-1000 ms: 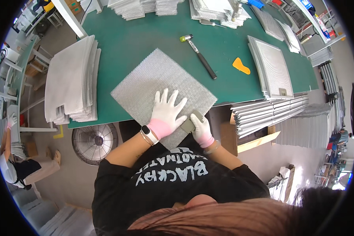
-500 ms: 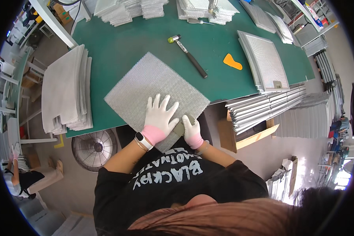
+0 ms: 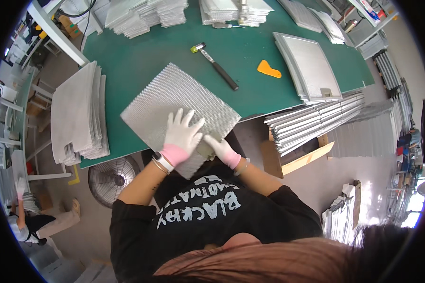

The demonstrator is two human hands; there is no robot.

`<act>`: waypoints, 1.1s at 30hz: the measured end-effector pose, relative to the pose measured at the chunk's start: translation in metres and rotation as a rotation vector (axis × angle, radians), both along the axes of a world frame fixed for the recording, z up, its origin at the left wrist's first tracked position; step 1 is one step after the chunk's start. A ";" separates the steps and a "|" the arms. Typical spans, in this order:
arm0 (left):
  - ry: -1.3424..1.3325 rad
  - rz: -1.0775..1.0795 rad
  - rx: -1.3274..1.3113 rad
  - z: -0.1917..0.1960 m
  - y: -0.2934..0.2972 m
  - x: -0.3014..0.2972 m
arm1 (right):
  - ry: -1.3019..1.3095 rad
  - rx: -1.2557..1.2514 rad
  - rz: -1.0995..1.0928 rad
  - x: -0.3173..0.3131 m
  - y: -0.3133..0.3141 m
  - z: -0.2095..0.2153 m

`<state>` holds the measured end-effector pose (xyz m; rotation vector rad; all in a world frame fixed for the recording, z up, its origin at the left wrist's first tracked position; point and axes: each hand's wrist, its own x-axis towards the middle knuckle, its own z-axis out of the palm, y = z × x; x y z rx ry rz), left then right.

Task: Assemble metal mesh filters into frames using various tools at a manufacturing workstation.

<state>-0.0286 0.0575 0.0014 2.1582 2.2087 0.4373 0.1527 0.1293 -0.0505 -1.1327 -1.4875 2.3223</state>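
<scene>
A square silver metal mesh sheet lies turned cornerwise over the table's near edge, its closest corner reaching over my lap. My left hand, in a white glove with a pink cuff, rests flat on it with the fingers spread. My right hand, gloved alike, grips the sheet's lower right edge, thumb on top; its other fingers are mostly hidden. Between the hands, midway along that edge, is a grey-green patch; I cannot tell whether it is a cutout or a separate piece.
On the green table lie a hammer, an orange scraper and a framed mesh panel. Mesh sheets are stacked at left and along the back. Framed panels stand by the right edge; a floor fan is lower left.
The view has shifted slightly, so the table's things sit a little farther left. Both hands keep their places on the mesh sheet, which appears slightly more tilted.
</scene>
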 end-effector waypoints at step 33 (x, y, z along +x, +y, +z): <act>-0.961 -0.264 0.281 -0.011 -0.022 0.078 | 0.325 1.788 0.551 -0.019 -0.061 0.153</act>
